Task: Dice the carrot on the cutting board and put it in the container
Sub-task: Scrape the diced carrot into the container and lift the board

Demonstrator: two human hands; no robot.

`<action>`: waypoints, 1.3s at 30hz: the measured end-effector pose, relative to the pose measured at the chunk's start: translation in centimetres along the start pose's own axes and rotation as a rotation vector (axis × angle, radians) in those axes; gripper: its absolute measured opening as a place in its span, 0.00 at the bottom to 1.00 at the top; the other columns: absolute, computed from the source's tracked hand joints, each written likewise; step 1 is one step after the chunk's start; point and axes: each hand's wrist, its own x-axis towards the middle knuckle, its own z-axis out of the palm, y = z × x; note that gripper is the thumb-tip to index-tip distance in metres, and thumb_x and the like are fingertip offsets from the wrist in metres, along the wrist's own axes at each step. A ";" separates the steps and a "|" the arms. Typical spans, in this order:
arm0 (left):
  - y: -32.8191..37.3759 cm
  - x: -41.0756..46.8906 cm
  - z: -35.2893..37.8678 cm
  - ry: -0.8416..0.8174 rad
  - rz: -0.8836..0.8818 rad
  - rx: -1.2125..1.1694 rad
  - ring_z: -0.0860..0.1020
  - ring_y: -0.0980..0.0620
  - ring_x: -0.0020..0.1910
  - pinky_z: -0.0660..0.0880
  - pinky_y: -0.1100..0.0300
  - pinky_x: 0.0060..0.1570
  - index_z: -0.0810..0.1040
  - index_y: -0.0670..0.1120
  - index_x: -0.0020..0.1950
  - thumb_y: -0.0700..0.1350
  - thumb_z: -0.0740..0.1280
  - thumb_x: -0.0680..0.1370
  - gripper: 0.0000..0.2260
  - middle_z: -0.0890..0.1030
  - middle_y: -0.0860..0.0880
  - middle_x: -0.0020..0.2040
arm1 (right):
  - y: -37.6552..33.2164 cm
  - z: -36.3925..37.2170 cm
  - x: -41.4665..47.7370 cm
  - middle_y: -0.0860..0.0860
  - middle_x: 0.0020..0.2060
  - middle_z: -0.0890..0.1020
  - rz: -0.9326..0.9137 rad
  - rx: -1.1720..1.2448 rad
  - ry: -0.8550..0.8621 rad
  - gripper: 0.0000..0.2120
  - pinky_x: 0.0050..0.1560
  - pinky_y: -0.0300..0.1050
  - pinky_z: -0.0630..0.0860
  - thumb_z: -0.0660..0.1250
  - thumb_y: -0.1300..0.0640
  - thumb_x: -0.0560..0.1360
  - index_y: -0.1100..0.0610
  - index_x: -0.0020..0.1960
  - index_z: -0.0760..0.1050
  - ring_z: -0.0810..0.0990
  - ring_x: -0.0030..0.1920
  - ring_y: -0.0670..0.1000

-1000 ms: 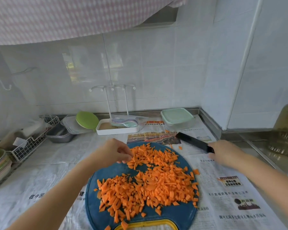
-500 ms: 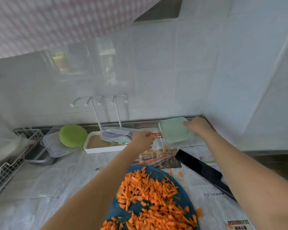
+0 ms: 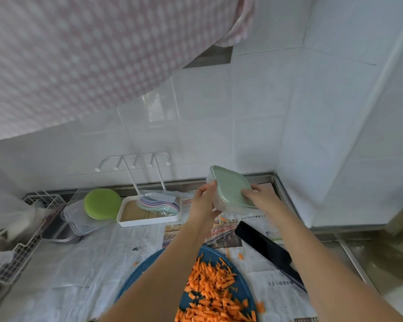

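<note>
A clear container with a pale green lid (image 3: 230, 187) is lifted off the counter and tilted toward me. My left hand (image 3: 204, 201) grips its left side and underside. My right hand (image 3: 258, 198) grips its right edge, fingers on the lid. Diced carrot (image 3: 214, 289) lies piled on the round blue cutting board (image 3: 149, 273) below my forearms. A black knife (image 3: 265, 247) lies on the newspaper to the right of the board.
A white tray with a rack and pastel spoons (image 3: 149, 210) stands at the back. Left of it are a green lid on clear tubs (image 3: 100, 203), a metal pan (image 3: 58, 233) and a wire basket (image 3: 16, 254). Newspaper (image 3: 79, 263) covers the counter; tiled walls close the corner.
Both hands left the board, reached to the back of the counter and lifted the green-lidded container. The knife now lies free on the newspaper. The view tilted upward.
</note>
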 end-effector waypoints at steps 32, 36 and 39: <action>2.9 -10.4 -9.9 -0.193 -0.157 -0.048 0.80 0.45 0.54 0.76 0.46 0.54 0.77 0.47 0.63 0.69 0.72 0.60 0.38 0.81 0.43 0.56 | -6.5 4.6 -8.9 0.50 0.40 0.83 -0.594 -0.377 -0.565 0.05 0.34 0.43 0.78 0.63 0.52 0.80 0.47 0.54 0.76 0.82 0.36 0.51; 3.2 -10.6 -13.3 -0.274 -0.102 -0.338 0.77 0.38 0.58 0.67 0.36 0.61 0.79 0.47 0.62 0.65 0.75 0.62 0.34 0.77 0.38 0.61 | -5.9 4.1 -6.8 0.53 0.31 0.75 -0.497 -0.328 -0.269 0.11 0.22 0.33 0.62 0.57 0.60 0.82 0.59 0.45 0.76 0.68 0.26 0.47; 2.7 -10.5 -15.5 -0.252 -0.109 -0.531 0.70 0.30 0.64 0.67 0.31 0.58 0.69 0.45 0.69 0.64 0.77 0.60 0.44 0.70 0.33 0.68 | -4.0 3.3 -4.0 0.60 0.47 0.81 -0.210 0.079 -0.073 0.12 0.33 0.36 0.75 0.56 0.62 0.82 0.67 0.57 0.75 0.80 0.43 0.53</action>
